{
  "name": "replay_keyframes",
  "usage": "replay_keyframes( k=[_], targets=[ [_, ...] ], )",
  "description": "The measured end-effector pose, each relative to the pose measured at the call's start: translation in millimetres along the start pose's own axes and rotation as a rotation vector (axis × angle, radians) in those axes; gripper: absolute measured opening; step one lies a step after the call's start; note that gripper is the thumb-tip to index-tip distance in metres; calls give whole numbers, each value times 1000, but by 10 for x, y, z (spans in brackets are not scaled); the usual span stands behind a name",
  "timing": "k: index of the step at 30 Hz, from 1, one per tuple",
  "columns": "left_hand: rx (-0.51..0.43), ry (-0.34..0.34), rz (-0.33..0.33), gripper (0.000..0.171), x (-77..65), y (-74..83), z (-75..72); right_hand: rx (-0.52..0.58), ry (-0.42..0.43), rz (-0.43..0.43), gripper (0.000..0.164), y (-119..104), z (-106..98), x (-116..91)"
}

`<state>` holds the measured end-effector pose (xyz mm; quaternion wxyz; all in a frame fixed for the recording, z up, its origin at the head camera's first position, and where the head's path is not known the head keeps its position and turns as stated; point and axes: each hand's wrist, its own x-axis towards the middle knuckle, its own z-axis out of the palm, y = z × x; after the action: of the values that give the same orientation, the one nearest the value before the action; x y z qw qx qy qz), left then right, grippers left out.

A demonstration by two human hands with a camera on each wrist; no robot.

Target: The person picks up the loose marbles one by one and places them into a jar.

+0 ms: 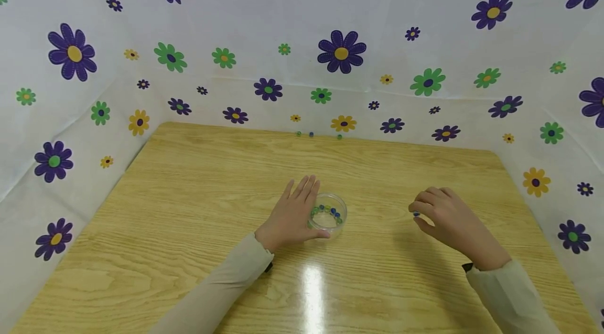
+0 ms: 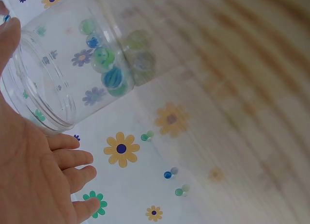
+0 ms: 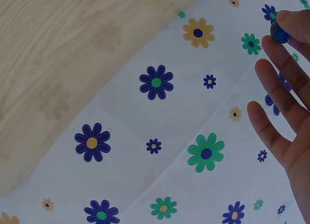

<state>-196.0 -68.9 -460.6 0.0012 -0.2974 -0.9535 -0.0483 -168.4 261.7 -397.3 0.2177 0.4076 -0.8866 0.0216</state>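
Note:
A clear round jar (image 1: 345,214) stands open-topped near the middle of the table, with several green and blue marbles (image 2: 112,77) on its bottom. Beside it is my left hand (image 1: 293,217), its fingers straight along the left side and the thumb reaching past the near side. In the left wrist view the palm lies close to the jar's rim. To the right of the jar, my right hand (image 1: 447,220) is raised over the table. It pinches a dark blue marble (image 3: 279,33) between thumb and index finger, while the other fingers are loosely extended.
Three small marbles lie along the table's back edge: a green one (image 1: 299,133), a blue one (image 1: 311,134) and another green one (image 1: 340,137). White cloth (image 1: 283,19) printed with flowers rises behind and at both sides of the wooden table (image 1: 189,182).

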Motion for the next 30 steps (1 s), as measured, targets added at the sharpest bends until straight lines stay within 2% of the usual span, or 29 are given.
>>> replay_keyframes(
  k=[14,30],
  targets=[
    [-3,-12,-4,113,12,-3,3,21,-18,-115,22,-79,-58,481],
    [15,-13,-4,114,17,-4,11,28,29,-269,21,-210,101,862]
  ],
)
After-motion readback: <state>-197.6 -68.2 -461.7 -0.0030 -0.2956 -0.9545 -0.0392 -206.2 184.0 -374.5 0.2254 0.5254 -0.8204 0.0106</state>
